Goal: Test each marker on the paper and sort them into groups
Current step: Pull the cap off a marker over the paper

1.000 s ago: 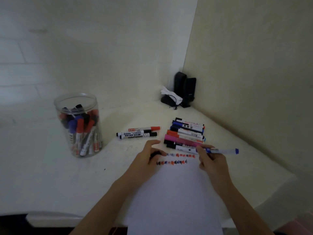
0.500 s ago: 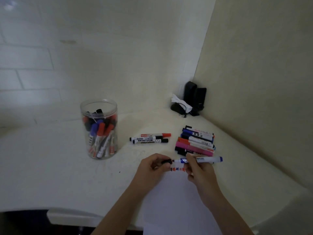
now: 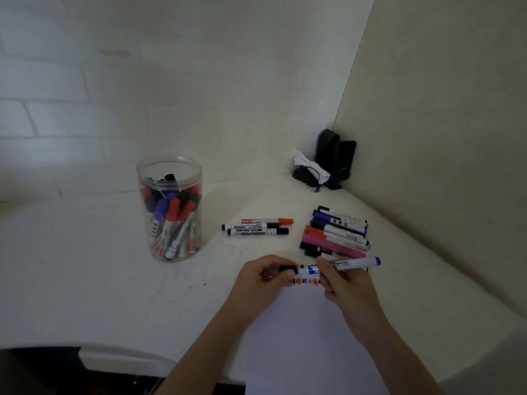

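Recapping the blue marker over the top of the paper.

My right hand [image 3: 346, 283] pinches the blue marker [image 3: 343, 265] at mid-barrel; my left hand [image 3: 262, 276] pinches its dark cap [image 3: 288, 269] at the tip end, both grips curled tight. Paper [image 3: 308, 337] lies under both hands, test marks [image 3: 305, 281] just below the marker. Sorted pile [image 3: 335, 233] just beyond my right grip, three markers [image 3: 256, 226] beyond my left, jar [image 3: 171, 212] well off to the left. Risks, as I judge: cap seated crooked and the tip dries; knuckles drag across fresh marks and smear them; marker rolls into the wrong group.
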Action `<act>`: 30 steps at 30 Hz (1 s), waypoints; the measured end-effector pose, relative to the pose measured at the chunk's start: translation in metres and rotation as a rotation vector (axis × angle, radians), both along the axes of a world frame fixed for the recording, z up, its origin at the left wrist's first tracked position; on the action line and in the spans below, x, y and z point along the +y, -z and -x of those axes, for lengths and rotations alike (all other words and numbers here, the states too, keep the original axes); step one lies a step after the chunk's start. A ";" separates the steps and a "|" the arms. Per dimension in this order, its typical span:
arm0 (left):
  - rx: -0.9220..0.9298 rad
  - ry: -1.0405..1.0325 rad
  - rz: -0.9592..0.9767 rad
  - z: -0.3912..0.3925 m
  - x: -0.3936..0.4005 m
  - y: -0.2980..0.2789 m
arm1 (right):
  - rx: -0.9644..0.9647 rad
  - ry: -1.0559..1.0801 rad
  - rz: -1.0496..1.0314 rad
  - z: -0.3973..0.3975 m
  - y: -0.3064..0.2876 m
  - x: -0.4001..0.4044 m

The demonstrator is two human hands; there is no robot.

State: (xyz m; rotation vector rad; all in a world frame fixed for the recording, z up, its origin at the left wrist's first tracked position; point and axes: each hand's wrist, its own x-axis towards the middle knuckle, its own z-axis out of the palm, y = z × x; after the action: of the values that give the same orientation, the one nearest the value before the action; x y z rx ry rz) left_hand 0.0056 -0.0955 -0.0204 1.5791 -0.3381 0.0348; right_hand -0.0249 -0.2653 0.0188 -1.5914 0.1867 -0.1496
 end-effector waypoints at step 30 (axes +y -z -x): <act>0.101 -0.045 0.160 0.001 0.003 -0.007 | 0.100 -0.023 -0.110 0.017 -0.022 -0.016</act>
State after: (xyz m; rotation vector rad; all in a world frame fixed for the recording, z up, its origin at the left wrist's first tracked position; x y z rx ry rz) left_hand 0.0042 -0.0922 -0.0136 1.4238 -0.2158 0.0161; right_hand -0.0419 -0.2813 0.0408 -1.4915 0.2500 -0.0416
